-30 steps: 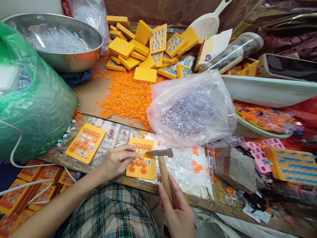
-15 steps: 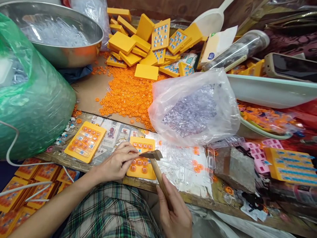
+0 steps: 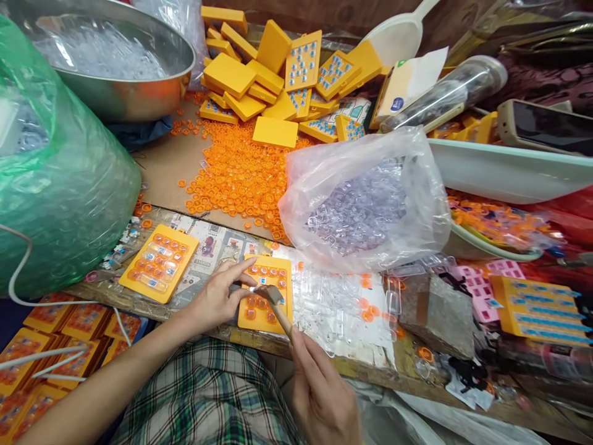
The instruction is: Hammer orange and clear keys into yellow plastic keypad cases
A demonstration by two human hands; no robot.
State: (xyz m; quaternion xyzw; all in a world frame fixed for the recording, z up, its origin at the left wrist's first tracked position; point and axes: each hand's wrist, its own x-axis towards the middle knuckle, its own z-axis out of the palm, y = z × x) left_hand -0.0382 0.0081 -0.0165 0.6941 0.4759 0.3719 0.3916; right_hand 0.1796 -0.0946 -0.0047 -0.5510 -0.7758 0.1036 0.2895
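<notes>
My right hand (image 3: 322, 386) grips the wooden handle of a small hammer (image 3: 281, 319). The hammer's dark metal head is over a yellow plastic panel (image 3: 281, 267) and appears to touch it. Several round orange buttons with clear caps sit in this panel. My left hand (image 3: 220, 296) rests at the panel's left edge. Its index finger and thumb are stretched out and apart, with the hammer head just beyond them; nothing shows between them. Further left lies a second yellow panel (image 3: 160, 262) fitted with orange buttons and clear caps.
Loose orange rings (image 3: 241, 179) spread behind the panels, below a heap of yellow panels (image 3: 231, 74). A plastic bag (image 3: 296, 185) of clear caps stands to the right, near a stone block (image 3: 440, 315). At left are a green bag (image 3: 83, 204) and a metal bowl (image 3: 134, 99).
The hammer head has moved down and left onto the panel. My left index finger has lifted and spread away from the thumb. The view has shifted slightly.
</notes>
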